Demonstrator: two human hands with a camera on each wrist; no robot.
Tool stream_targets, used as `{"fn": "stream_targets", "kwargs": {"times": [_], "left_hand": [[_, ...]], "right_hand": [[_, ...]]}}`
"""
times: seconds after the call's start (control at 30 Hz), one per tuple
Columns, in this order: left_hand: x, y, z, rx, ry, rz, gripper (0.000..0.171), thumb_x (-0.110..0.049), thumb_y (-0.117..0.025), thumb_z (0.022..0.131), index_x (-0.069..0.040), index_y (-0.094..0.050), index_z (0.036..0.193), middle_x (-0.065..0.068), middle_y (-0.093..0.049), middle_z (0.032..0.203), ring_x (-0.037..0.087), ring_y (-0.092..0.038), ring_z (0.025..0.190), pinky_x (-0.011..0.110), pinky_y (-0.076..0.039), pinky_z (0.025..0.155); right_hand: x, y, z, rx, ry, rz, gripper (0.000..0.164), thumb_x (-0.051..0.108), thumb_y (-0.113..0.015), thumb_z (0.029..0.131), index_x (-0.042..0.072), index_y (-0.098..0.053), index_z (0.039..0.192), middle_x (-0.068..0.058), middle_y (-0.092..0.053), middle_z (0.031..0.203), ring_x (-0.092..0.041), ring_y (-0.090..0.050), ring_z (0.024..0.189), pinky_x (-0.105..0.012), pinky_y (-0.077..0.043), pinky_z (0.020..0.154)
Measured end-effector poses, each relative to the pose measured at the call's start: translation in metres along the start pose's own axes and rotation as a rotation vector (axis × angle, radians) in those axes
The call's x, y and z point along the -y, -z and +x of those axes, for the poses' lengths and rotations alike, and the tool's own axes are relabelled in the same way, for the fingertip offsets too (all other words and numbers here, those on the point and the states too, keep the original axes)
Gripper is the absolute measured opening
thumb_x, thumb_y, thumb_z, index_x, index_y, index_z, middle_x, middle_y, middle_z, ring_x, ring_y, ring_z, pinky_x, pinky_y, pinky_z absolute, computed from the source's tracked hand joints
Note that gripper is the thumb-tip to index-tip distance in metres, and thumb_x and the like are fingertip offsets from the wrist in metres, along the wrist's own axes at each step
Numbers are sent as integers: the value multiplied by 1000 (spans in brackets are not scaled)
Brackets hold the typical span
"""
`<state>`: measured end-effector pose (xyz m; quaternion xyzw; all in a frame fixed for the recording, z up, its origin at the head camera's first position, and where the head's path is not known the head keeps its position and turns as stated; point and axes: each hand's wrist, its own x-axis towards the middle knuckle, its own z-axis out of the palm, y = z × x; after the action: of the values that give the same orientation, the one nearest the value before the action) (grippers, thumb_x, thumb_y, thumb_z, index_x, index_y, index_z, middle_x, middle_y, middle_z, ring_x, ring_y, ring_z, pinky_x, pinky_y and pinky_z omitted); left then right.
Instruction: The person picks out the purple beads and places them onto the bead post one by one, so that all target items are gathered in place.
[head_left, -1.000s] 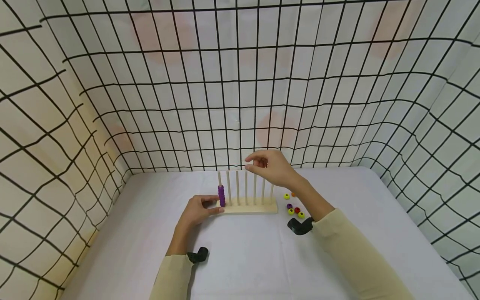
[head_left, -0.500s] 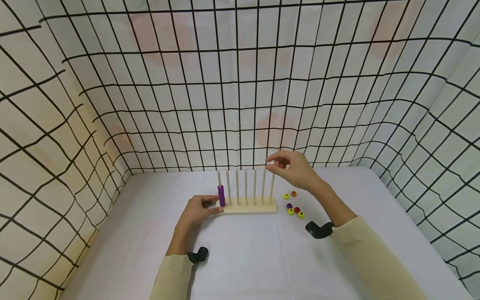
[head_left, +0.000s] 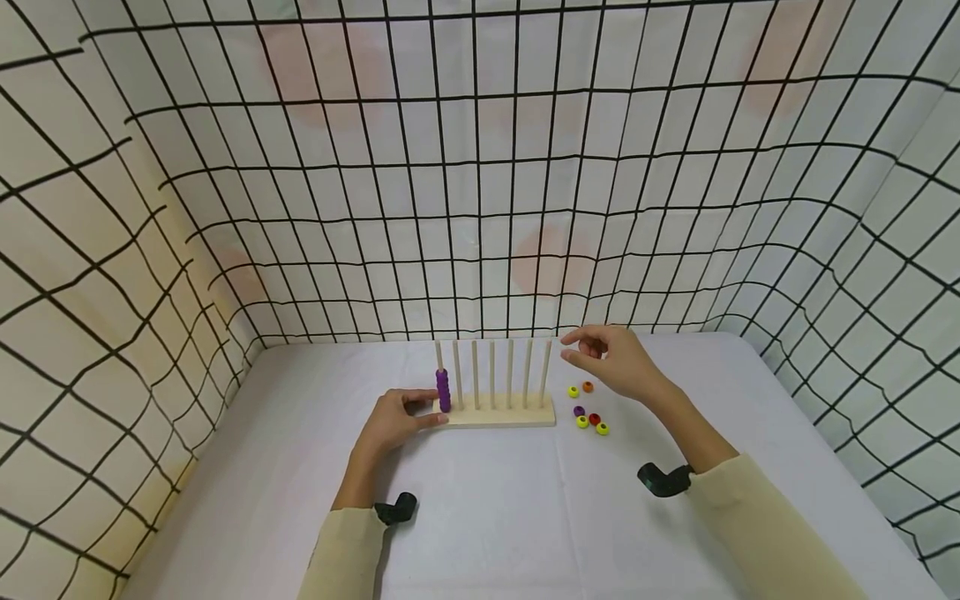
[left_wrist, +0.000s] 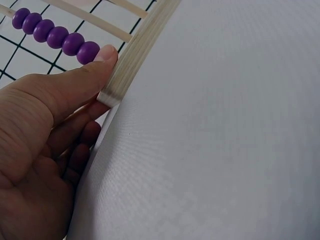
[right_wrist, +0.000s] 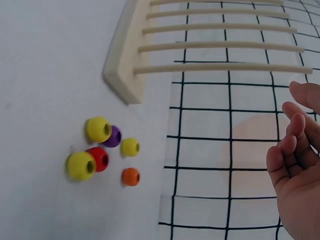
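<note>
A wooden peg rack (head_left: 495, 417) with several upright pegs stands on the table. Purple beads (left_wrist: 57, 36) are stacked on its leftmost peg; the other pegs are bare. My left hand (head_left: 393, 421) grips the left end of the base, thumb (left_wrist: 102, 55) on top beside the lowest bead and fingers partly hidden behind it. My right hand (head_left: 615, 358) hovers to the right of the rack, above the loose beads, fingers loosely bent and thumb apart from them. Nothing shows between its fingers in the right wrist view, where the hand (right_wrist: 302, 155) is at the right edge.
Right of the rack lie loose yellow beads (right_wrist: 81, 166), a red bead (right_wrist: 99, 158), a purple bead (right_wrist: 112, 136) and an orange bead (right_wrist: 131, 176). A white cloth (head_left: 487, 517) covers the table. Walls with a black grid (head_left: 480, 183) enclose the back and sides.
My right hand has moved right from above the middle pegs, past the last peg, and come down a little. The left hand stays on the base.
</note>
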<state>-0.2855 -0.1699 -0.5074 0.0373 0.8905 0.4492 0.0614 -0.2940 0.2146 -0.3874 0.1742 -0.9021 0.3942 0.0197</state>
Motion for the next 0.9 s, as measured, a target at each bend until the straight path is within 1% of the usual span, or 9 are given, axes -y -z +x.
{"fn": "stream_targets", "kwargs": {"times": [0.2, 0.33, 0.5, 0.7, 0.9], "left_hand": [[-1, -1, -1, -2, 6, 0, 52, -40, -91, 77, -24, -77, 125, 5, -72, 133, 27, -63, 131, 51, -46, 114], [-1, 0, -1, -3, 9, 4, 52, -40, -91, 77, -24, -76, 125, 5, -72, 132, 27, -63, 130, 51, -46, 114], [-2, 0, -1, -6, 4, 11, 52, -40, -91, 78, -24, -77, 125, 5, -72, 133, 28, -63, 131, 52, -46, 114], [-1, 0, 0, -7, 4, 17, 52, -41, -90, 78, -25, -76, 125, 5, -72, 133, 28, -63, 130, 52, -46, 113], [1, 0, -1, -7, 6, 23, 52, -42, -90, 78, -25, -76, 126, 5, -71, 134, 28, -62, 131, 52, -46, 113]], "right_hand": [[-21, -4, -8, 14, -57, -40, 30, 35, -75, 96, 13, -74, 117, -2, -53, 78, -20, -50, 77, -25, -39, 59], [-33, -9, -14, 26, -91, -44, 35, 37, -74, 96, 10, -73, 119, -2, -53, 79, -19, -50, 77, -24, -39, 57], [-50, -16, -17, 41, -116, -38, 36, 34, -75, 96, 8, -72, 120, -2, -53, 80, -19, -50, 76, -23, -39, 59], [-70, -25, -22, 70, -122, -27, 32, 28, -75, 96, 6, -73, 118, -1, -54, 78, -17, -48, 72, -23, -38, 56], [-85, -33, -29, 103, -166, -18, 27, 27, -75, 95, 9, -75, 116, -1, -56, 79, -16, -50, 73, -22, -39, 57]]}}
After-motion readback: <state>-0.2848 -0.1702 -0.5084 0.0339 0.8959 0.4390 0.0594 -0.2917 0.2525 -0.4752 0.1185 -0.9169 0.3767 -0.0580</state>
